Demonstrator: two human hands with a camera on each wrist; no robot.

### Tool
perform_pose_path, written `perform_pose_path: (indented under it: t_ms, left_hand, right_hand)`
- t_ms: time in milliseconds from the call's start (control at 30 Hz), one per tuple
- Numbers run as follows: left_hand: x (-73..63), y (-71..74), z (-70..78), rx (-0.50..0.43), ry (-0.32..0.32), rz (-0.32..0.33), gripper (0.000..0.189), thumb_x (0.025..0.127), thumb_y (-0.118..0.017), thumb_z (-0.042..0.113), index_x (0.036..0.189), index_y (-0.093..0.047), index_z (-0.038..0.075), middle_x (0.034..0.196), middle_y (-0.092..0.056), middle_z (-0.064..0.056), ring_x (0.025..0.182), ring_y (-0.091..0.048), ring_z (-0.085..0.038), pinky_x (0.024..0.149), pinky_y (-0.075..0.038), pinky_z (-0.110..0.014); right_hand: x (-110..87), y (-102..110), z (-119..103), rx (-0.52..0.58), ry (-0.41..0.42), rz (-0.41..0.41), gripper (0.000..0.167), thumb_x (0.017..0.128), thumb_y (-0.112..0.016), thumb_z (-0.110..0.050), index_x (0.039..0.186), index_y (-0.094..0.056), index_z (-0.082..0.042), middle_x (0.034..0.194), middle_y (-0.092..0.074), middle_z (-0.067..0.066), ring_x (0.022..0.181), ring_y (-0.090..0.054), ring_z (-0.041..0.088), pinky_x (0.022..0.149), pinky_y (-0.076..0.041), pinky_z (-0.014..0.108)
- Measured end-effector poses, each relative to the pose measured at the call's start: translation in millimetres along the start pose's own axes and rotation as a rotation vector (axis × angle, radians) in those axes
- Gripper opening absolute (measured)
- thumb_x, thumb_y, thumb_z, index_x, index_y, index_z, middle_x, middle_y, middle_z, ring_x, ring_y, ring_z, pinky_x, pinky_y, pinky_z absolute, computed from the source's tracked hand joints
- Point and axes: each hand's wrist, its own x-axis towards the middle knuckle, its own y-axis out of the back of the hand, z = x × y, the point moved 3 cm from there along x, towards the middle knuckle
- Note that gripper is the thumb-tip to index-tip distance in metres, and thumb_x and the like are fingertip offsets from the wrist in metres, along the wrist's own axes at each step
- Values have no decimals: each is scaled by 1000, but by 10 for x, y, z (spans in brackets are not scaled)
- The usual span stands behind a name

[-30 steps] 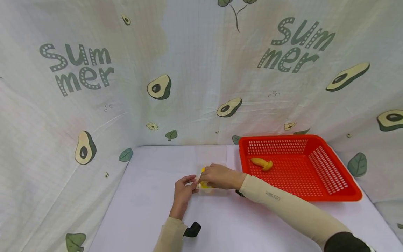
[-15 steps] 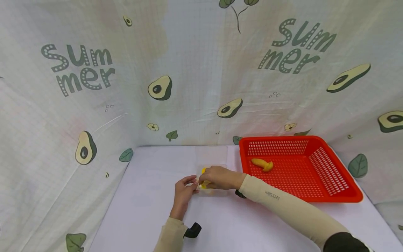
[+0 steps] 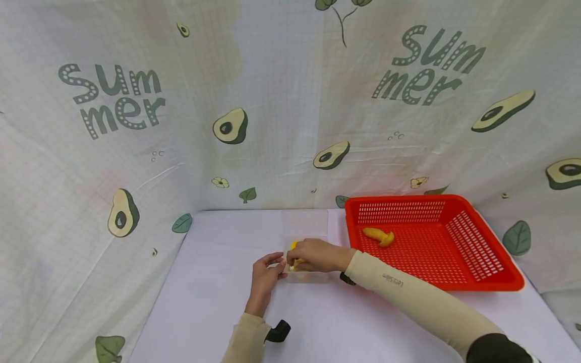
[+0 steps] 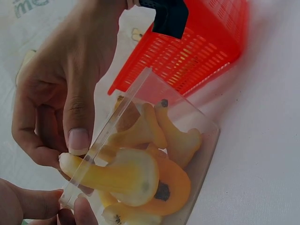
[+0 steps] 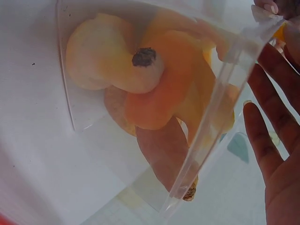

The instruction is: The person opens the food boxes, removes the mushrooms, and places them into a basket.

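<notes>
A clear plastic box (image 3: 310, 278) stands on the table with several yellow and orange mushrooms (image 4: 183, 140) inside, some with dark stem ends. My left hand (image 3: 264, 281) pinches the box's near-left corner between thumb and fingers; the left wrist view shows these fingertips (image 4: 80, 211) at the rim. From the right my right hand (image 3: 317, 254) reaches over the box, fingers bent down. Its thumb (image 4: 78, 126) pinches the stem of a pale yellow mushroom (image 4: 126, 178) at the rim. In the right wrist view its other fingers (image 5: 262, 136) extend beside the box wall.
A red plastic basket (image 3: 481, 237) with one yellow mushroom (image 3: 379, 237) in it stands to the right, behind my right forearm. A clear flat panel (image 3: 304, 222), seemingly the lid, lies behind the box. Patterned cloth (image 3: 272, 126) hangs along the back and sides.
Both hands stay almost in place. Under my right fingers the yellow mushroom has shifted slightly, and a pale part now shows near the box's front wall.
</notes>
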Motion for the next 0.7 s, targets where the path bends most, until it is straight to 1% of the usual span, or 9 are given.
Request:
perform_pose_path:
  t_ms: [200,333,433,533,700]
  left_hand:
    - [13,3,-13,-2,-1,-1,32,96,-67,-9,127,-65,-16,109,-64,-17,72,-63,-12,62,-61,-22]
    - [-15,2,27,-7,-12,-10,33,95,-66,-9,127,-65,-16,108,-64,-16,72,-62,-10,63,-61,-21]
    - [-31,-2,46,-9,-18,-17,34,95,-66,-9,128,-63,-18,108,-64,-17,70,-62,-10,63,-62,-22]
    - [-36,-7,51,-8,-17,-13,34,96,-66,-8,128,-63,-18,108,-64,-17,69,-61,-9,62,-61,-22]
    - [-19,-3,37,6,-10,-6,34,95,-66,-10,128,-62,-19,108,-63,-19,70,-61,-10,63,-62,-22]
  right_hand:
    - [-5,-4,-1,40,-11,-2,14,98,-77,-15,111,-72,-15,102,-74,-5,93,-67,15,86,-56,19]
    - [-1,-11,4,35,9,-3,19,98,-77,-14,117,-76,-16,107,-77,-6,95,-68,15,89,-56,20]
    - [-1,-9,8,21,31,-2,20,96,-79,-13,115,-79,-17,108,-78,-8,97,-69,14,91,-57,21]
    - [-5,1,19,-10,52,9,16,94,-81,-12,109,-81,-17,104,-78,-10,97,-69,12,91,-56,21]
    - [-24,42,-11,-111,100,53,16,94,-81,-12,109,-80,-18,102,-78,-10,94,-66,11,87,-55,22]
